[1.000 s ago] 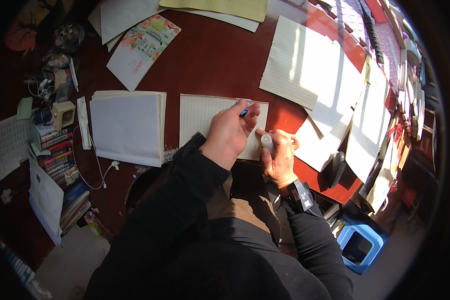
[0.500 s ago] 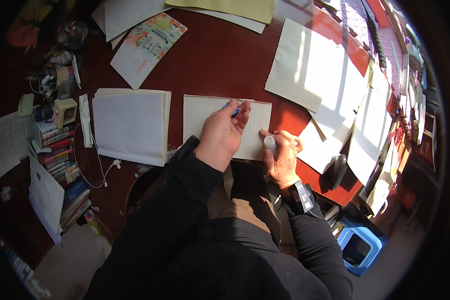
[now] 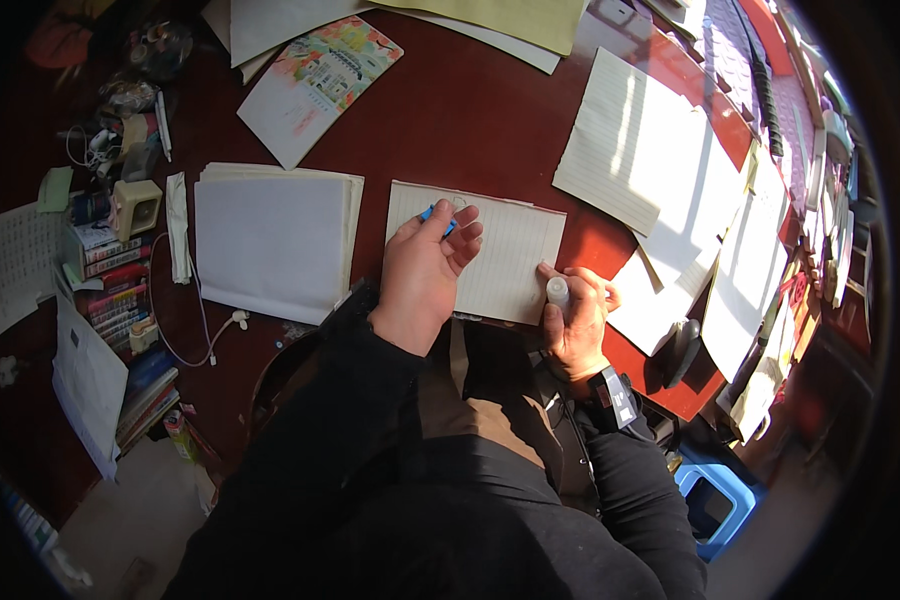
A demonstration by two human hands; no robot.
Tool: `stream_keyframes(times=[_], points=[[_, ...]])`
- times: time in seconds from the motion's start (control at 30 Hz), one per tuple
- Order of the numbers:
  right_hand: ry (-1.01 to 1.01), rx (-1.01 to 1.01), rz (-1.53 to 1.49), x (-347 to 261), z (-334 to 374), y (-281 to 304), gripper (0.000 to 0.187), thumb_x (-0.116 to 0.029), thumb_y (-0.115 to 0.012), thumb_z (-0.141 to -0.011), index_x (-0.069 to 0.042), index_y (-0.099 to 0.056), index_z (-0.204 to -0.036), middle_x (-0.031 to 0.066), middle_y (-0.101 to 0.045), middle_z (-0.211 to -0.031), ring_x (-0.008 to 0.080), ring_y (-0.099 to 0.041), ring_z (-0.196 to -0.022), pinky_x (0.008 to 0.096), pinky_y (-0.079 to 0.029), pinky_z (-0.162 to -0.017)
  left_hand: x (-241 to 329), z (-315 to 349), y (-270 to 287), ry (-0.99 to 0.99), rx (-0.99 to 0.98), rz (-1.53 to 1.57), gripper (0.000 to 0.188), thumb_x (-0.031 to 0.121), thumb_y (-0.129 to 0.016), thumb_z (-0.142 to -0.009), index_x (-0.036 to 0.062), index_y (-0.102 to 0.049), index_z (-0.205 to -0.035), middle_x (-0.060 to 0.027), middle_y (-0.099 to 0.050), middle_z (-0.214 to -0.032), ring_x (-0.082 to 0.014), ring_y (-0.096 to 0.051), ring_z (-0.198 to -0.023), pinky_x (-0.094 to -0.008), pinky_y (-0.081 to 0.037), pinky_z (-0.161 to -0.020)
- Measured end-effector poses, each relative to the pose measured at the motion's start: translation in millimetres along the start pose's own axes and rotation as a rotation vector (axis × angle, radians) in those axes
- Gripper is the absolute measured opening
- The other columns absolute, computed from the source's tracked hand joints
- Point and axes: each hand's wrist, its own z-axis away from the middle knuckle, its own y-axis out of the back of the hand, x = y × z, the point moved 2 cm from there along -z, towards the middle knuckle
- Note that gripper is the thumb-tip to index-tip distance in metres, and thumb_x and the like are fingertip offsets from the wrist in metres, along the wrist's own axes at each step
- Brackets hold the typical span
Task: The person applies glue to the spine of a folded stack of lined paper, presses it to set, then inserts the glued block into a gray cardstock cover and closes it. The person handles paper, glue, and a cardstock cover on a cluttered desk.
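In front of me lies a lined paper pad [image 3: 515, 255] near the table's front edge. Above its left part, my left hand [image 3: 420, 275] is closed with curled fingers on a small blue object [image 3: 434, 214], mostly hidden between thumb and fingers. My right hand [image 3: 582, 325] wraps round a small whitish translucent bottle [image 3: 558, 291], whose round end points up. It rests by the pad's lower right corner, with the index fingertip touching the paper.
A stack of white paper [image 3: 270, 240] lies left of the pad. Lined sheets [image 3: 620, 140] spread over the sunlit right side. An illustrated booklet [image 3: 320, 85] lies farther back. Books [image 3: 120, 300] and a white cable [image 3: 210, 350] are at left; a blue stool [image 3: 730, 500] stands lower right.
My left hand has moved left over the pad, away from its top middle, still closed on the blue object. My right hand keeps its hold on the bottle. The whole view has shifted slightly.
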Motion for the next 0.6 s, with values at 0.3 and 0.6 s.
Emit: stream_keyframes(times=[0.3,0.6], points=[[0.001,-0.008,-0.015,1.7,0.2,-0.9,0.031,-0.025,-0.062,-0.088,-0.008,-0.057,-0.113,-0.0026,-0.071,-0.119,0.0213,-0.057,-0.110,0.0419,-0.026,-0.101,-12.9,-4.3,-2.3,-1.443,-0.303,-1.296,0.024,-0.002,-0.072,-0.081,0.0036,-0.068,-0.104,-0.0099,-0.067,-0.092,-0.0231,-0.064,-0.078,-0.0322,-0.055,-0.066],[0.020,0.000,-0.029,3.4,0.2,-1.6,0.030,-0.023,-0.063,-0.086,-0.009,-0.057,-0.113,-0.0024,-0.071,-0.120,0.0214,-0.057,-0.109,0.0420,-0.027,-0.101,-26.7,-23.2,-11.8,-1.581,-0.450,-1.512,0.029,0.000,-0.067,-0.076,0.0047,-0.066,-0.105,-0.0080,-0.062,-0.098,-0.0258,-0.061,-0.084,-0.0332,-0.055,-0.069]])
